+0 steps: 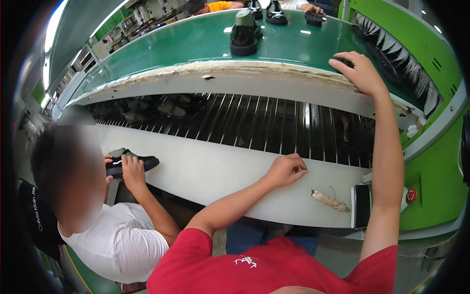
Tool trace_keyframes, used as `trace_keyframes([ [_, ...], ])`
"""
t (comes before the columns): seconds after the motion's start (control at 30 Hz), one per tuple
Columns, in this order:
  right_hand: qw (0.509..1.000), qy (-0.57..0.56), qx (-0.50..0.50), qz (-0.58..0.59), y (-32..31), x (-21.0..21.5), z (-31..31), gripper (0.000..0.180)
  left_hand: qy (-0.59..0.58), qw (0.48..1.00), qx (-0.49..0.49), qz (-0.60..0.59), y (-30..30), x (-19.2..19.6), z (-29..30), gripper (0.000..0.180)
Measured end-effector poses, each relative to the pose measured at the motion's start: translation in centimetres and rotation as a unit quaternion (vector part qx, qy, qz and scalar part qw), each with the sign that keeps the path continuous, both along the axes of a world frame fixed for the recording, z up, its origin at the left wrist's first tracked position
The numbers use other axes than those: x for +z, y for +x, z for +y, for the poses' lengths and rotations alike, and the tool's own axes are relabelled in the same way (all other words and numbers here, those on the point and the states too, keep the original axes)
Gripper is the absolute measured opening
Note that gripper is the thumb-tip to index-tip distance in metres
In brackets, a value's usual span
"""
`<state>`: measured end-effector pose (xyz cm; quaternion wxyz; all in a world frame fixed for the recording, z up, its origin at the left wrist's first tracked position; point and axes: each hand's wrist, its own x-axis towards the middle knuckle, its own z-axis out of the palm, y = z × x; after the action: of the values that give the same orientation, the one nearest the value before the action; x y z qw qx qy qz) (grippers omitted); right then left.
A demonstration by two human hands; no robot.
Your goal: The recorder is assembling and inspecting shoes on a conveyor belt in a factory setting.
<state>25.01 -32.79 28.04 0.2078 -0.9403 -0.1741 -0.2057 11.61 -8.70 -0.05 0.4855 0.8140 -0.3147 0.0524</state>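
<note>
My left hand [288, 170] rests over the white work ledge [220, 169], its fingers loosely curled with a gap at the thumb and nothing visible in them. Stretched far forward, my right hand [361, 73] is at the front edge of the green conveyor belt [186, 44], thumb and fingers apart. A dark patch shows between them, too hidden to name. A pale, cord-wrapped stick [329, 201] with loose threads lies on the ledge to the right of my left hand. Farther off on the belt stands a black shoe [244, 36] with a grey-green upper part.
On my left a co-worker in white holds a black shoe [147, 161]. A slatted metal roller rack [254, 125] runs below the belt, with several shoes [171, 105] at its left. Strip curtains [391, 59] hang from a green machine [435, 196] with a red button [411, 195]. People stand across the belt.
</note>
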Motion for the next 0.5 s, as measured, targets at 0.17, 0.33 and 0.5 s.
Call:
trace_keyframes([
  [0.17, 1.000, 0.011, 0.009, -0.012, 0.9, -0.3, -1.5, 0.070, 0.000, 1.000, -0.010, -0.013, 0.2, -0.2, -0.4, 0.010],
  [0.33, 1.000, 0.015, 0.011, 0.013, 0.5, 0.2, -1.5, 0.068, -0.011, 1.000, -0.011, 0.010, 0.1, 0.0, -0.4, 0.009],
  [0.5, 1.000, 0.028, 0.010, 0.009, 0.9, -0.2, -0.8, 0.069, -0.002, 1.000, 0.001, 0.020, 0.1, -0.2, 0.1, 0.010],
])
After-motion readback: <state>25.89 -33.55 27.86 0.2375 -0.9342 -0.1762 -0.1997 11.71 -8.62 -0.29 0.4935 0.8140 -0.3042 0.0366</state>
